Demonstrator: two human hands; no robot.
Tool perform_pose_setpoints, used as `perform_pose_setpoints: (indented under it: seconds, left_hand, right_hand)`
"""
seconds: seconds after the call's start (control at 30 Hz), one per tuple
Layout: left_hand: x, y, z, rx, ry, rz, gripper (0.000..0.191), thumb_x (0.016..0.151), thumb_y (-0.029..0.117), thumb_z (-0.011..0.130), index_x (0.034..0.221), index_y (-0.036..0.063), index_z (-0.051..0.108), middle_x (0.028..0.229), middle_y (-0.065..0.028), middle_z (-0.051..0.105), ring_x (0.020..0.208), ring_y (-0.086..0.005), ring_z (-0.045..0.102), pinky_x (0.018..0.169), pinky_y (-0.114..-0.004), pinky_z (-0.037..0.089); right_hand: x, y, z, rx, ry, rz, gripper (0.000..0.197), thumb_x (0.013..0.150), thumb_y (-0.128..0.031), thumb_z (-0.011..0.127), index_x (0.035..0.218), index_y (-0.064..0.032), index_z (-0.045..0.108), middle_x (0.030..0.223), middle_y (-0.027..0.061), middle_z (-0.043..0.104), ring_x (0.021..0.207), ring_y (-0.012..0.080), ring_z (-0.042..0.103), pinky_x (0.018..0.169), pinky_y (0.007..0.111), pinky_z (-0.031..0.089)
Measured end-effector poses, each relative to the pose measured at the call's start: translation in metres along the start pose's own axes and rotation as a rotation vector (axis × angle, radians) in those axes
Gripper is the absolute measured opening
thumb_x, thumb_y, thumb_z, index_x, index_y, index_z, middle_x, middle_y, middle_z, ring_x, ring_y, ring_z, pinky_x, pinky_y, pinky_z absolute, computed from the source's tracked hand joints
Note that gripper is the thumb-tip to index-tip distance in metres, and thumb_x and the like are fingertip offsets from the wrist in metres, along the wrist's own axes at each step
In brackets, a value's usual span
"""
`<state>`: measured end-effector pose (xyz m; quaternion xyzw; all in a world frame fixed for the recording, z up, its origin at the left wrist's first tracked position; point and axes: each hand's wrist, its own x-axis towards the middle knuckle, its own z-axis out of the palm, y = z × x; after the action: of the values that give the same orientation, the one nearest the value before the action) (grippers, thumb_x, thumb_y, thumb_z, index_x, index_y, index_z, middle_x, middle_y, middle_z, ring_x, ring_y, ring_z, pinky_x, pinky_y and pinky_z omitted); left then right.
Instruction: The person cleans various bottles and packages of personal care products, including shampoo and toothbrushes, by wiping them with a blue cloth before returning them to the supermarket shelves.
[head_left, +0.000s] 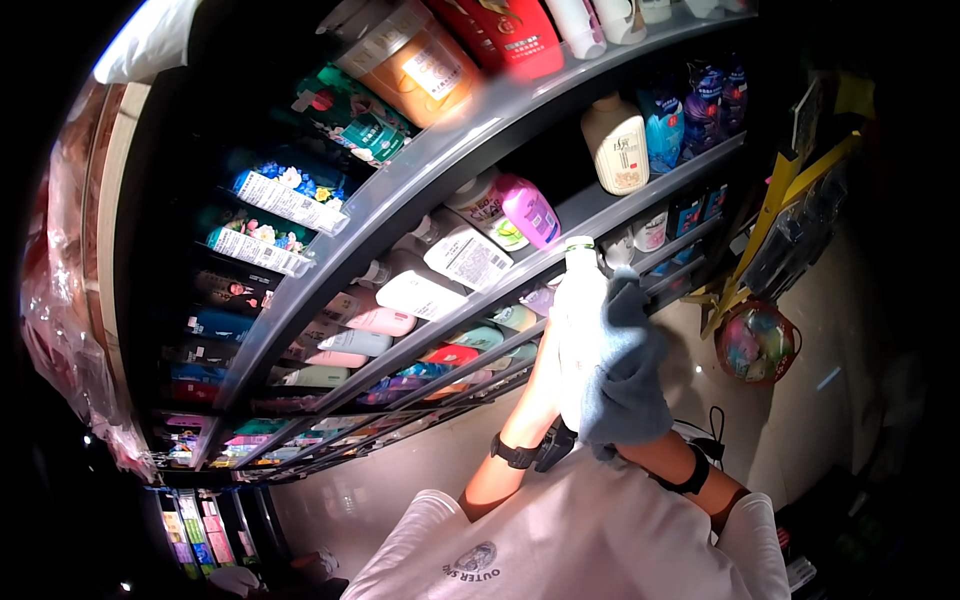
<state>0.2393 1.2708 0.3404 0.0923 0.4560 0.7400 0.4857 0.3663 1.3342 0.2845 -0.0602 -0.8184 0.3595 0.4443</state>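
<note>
My left hand (553, 360) is closed around a white bottle (582, 322) with a pale cap, held upright in front of the shelves. Strong light washes out the bottle's front and most of my fingers. A blue-grey cloth (626, 375) wraps my right hand and lies against the bottle's right side. The fingers of that hand are hidden in the cloth; only the right forearm (652, 452) shows below it. Just beyond the bottle's cap runs the edge of a shelf (525, 274), where a pink bottle (529, 210) and white bottles (469, 251) lean in a row.
A cream bottle (615, 142) stands beside blue pouches (664, 131) on the shelf ahead. Higher up is a large orange tub (420, 67). On the right, a yellow stand (757, 225) rises near a red basket (757, 343) on the tiled floor (817, 300).
</note>
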Motion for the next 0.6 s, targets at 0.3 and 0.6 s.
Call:
perform_pose_setpoints:
  seconds: [0.3,0.6]
  left_hand:
    - [-0.004,-0.005,-0.004,0.145,0.059,0.007,0.060,0.104,0.046,0.029,0.143,0.0018,0.036,0.139,-0.0115,0.046,0.118,-0.0196,0.051,0.101,-0.034,0.041]
    - [-0.036,0.001,0.009,0.320,0.051,-0.040,0.058,0.103,0.049,0.031,0.132,0.0006,0.048,0.113,-0.0033,0.057,0.098,-0.0083,0.049,0.089,-0.024,0.041]
  right_hand:
    - [0.041,-0.020,-0.029,-0.500,-0.455,-0.065,0.022,0.072,-0.009,0.066,0.093,-0.0043,0.066,0.086,0.0072,0.061,0.079,0.0257,0.062,0.080,0.047,0.049]
    - [0.032,0.006,-0.019,-0.321,-0.363,0.144,0.021,0.074,-0.010,0.064,0.094,-0.0042,0.065,0.088,0.0081,0.061,0.080,0.0258,0.062,0.080,0.046,0.049]
